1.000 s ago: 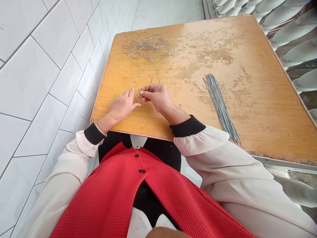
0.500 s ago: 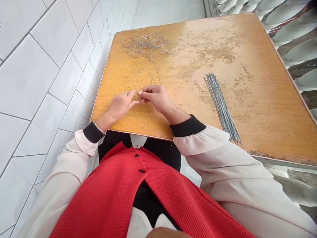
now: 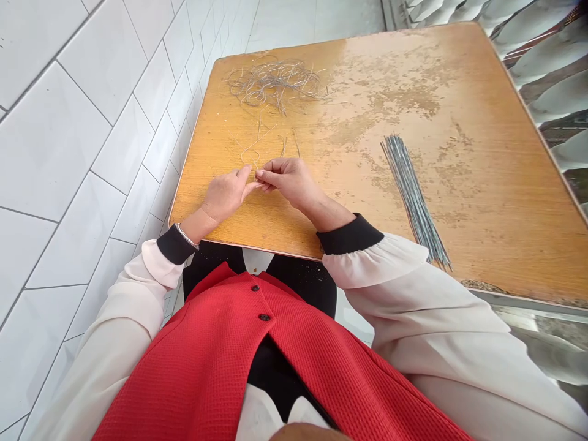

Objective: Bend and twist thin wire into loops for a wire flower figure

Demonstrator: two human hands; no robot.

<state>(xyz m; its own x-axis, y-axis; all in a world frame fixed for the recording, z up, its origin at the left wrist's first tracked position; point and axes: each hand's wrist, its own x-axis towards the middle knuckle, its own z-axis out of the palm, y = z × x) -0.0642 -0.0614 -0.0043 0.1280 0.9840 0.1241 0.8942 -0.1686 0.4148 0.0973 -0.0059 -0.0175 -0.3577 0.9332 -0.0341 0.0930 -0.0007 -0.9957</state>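
Note:
Near the table's front left, my left hand (image 3: 225, 195) and my right hand (image 3: 294, 180) meet at the fingertips. Both are closed on a thin pale wire (image 3: 250, 157), whose curled, crossing ends stick out beyond the fingers. My right hand pinches it between thumb and forefinger; my left thumb and forefinger press at the same spot. The part between the fingertips is mostly hidden. Two short wire pieces (image 3: 283, 147) lie just past my right hand.
A tangled heap of thin wire (image 3: 278, 82) lies at the back left of the worn wooden table (image 3: 505, 184). A bundle of straight grey wires (image 3: 413, 196) rests right of my hands. A white tiled wall (image 3: 59, 147) runs along the left, pale balusters (image 3: 551, 55) along the right.
The loose wire ends beyond my fingers have shifted, and one is now fainter and blurred. Both hands have stayed nearly in place.

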